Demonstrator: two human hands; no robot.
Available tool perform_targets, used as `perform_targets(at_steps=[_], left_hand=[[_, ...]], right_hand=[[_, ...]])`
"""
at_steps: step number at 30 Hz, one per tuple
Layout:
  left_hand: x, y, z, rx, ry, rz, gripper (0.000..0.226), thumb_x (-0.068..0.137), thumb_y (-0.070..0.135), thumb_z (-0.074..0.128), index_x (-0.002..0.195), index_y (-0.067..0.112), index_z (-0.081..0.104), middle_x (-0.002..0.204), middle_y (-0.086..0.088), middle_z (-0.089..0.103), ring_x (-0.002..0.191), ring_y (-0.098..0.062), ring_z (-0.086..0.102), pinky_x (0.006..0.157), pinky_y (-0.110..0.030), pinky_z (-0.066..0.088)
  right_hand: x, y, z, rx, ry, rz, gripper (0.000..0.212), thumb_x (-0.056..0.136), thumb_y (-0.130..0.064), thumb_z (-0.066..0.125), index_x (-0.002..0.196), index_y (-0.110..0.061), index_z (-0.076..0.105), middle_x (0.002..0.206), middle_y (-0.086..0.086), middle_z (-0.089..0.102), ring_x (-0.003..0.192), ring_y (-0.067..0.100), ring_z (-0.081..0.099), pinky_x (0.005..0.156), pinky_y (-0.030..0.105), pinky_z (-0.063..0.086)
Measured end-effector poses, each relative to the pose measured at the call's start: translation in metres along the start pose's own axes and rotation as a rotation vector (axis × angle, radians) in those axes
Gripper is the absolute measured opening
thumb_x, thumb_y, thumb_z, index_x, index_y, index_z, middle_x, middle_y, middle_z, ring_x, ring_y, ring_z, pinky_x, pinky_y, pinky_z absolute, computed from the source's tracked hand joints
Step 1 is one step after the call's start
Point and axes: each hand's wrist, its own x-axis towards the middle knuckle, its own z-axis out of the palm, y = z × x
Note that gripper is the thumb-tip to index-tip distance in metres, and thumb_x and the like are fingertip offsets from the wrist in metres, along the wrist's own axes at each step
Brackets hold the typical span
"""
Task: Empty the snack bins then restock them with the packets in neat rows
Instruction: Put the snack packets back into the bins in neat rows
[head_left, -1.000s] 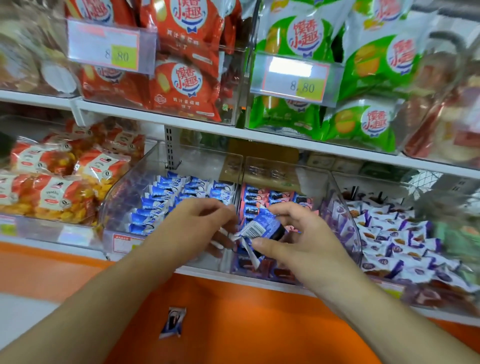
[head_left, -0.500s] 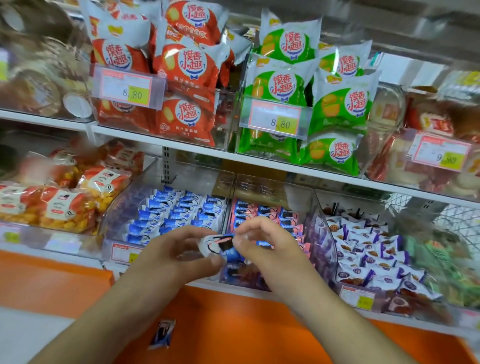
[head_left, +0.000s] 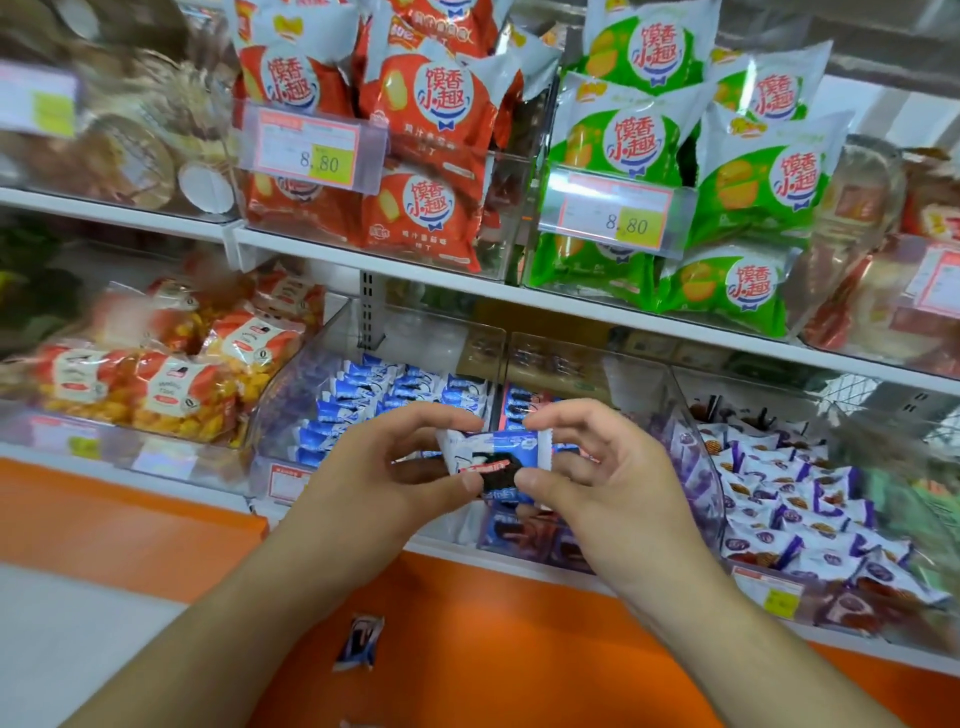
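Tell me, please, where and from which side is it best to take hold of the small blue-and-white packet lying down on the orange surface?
Probably from above, pinching the two long edges of the fallen blue-and-white packet. It lies flat and alone on the orange surface, leaving no gap beneath it.

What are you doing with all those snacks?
A person is holding one small blue-and-white snack packet between the left hand and the right hand, in front of clear bins on a shop shelf. The left bin already has blue packets in rows. Another packet lies on the floor.
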Motion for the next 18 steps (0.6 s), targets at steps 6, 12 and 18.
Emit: perform_targets(at_steps=[6,12,18], left_hand=[[0.004,-0.007,-0.006,0.172,-0.058,-0.018,0.032,0.082,0.039,0.085,0.112,0.044,0.073,0.101,-0.014,0.07,0.08,-0.022,0.066,0.079,-0.047,0.055],[0.007,-0.009,-0.008,-0.339,-0.026,-0.161,0.026,0.08,0.01,0.087,0.088,0.02,0.064,0.103,-0.017,0.075,0.096,-0.034,0.076,0.095,-0.046,0.056],[0.011,-0.019,-0.017,0.026,0.015,-0.046,0.034,0.078,0.019,0.09,0.103,0.027,0.068,0.106,0.0,0.074,0.097,-0.024,0.075,0.087,-0.041,0.062]], right_hand=[[0.003,0.003,0.003,0.03,-0.052,0.0,0.042,0.089,0.002,0.078,0.118,-0.027,0.069,0.107,0.001,0.079,0.099,0.016,0.076,0.083,0.031,0.062],[0.001,0.017,0.018,0.107,-0.139,0.143,0.033,0.088,-0.015,0.085,0.115,-0.025,0.07,0.113,-0.002,0.076,0.101,0.018,0.076,0.081,0.033,0.062],[0.006,0.02,0.019,-0.064,-0.043,0.024,0.024,0.09,-0.01,0.082,0.104,-0.028,0.077,0.091,-0.007,0.074,0.081,0.018,0.074,0.067,0.039,0.062]])
